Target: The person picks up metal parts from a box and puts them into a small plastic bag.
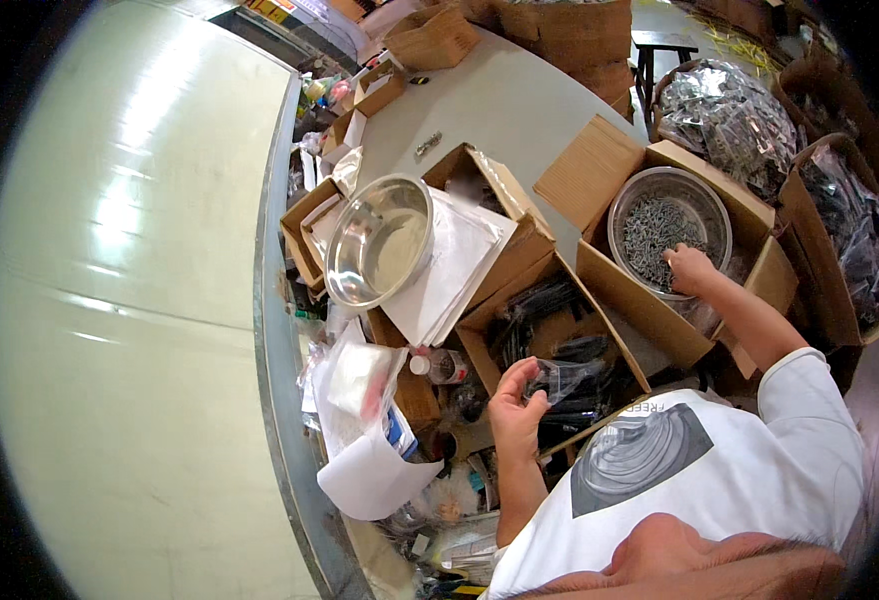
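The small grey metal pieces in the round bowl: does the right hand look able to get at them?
Yes, it seems so: the round bowl is open at the top, nothing covers it, and the right hand is at the metal pieces.

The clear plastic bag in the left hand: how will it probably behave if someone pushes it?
The clear plastic bag is probably floppy, since its film looks thin and see-through. It is likely light: the left hand holds it by the fingers. Its shiny surface may be slippery.
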### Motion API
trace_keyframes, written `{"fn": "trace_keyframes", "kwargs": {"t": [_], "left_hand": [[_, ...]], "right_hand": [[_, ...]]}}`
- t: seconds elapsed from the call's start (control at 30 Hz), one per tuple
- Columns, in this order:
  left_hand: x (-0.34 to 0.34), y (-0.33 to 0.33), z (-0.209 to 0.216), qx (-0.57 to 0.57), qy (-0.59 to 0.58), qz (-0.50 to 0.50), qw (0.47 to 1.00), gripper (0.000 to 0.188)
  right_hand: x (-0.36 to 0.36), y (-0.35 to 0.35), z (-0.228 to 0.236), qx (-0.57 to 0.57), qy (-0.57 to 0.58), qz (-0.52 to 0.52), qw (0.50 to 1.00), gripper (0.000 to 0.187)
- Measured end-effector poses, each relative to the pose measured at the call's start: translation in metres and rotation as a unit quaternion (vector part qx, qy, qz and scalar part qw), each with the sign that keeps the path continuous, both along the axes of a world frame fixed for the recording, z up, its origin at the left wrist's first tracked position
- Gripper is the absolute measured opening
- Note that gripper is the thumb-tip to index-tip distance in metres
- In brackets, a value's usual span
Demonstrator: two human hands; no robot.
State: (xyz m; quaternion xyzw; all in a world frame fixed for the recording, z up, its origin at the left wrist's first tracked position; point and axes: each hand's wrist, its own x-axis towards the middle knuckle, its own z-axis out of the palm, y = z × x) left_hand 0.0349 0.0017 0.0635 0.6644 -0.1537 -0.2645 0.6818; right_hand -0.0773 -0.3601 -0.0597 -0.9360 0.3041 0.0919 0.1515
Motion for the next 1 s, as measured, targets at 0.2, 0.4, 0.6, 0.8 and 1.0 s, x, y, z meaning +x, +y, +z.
{"fn": "trace_keyframes", "kwargs": {"t": [0.2, 0.4, 0.6, 0.8, 1.0], "left_hand": [[-0.006, -0.039, 0.026, 0.012, -0.022, -0.033, 0.999, 0.045], [-0.016, -0.076, 0.033, -0.011, -0.055, -0.065, 0.996, 0.045], [-0.032, -0.117, 0.027, -0.005, -0.024, -0.124, 0.992, 0.042], [-0.044, -0.15, 0.015, 0.066, -0.088, -0.167, 0.98, 0.041], [-0.053, -0.164, -0.002, 0.118, -0.129, -0.178, 0.968, 0.04]], "right_hand": [[0.007, -0.054, -0.031, 0.107, -0.063, -0.011, 0.992, 0.019], [-0.015, -0.074, -0.003, 0.795, -0.298, -0.253, 0.463, 0.031], [-0.029, -0.045, 0.047, 0.853, -0.373, -0.158, 0.328, 0.044], [-0.037, -0.026, 0.073, 0.87, -0.367, -0.136, 0.301, 0.045], [-0.03, 0.006, 0.116, 0.867, -0.327, -0.089, 0.365, 0.044]]}}
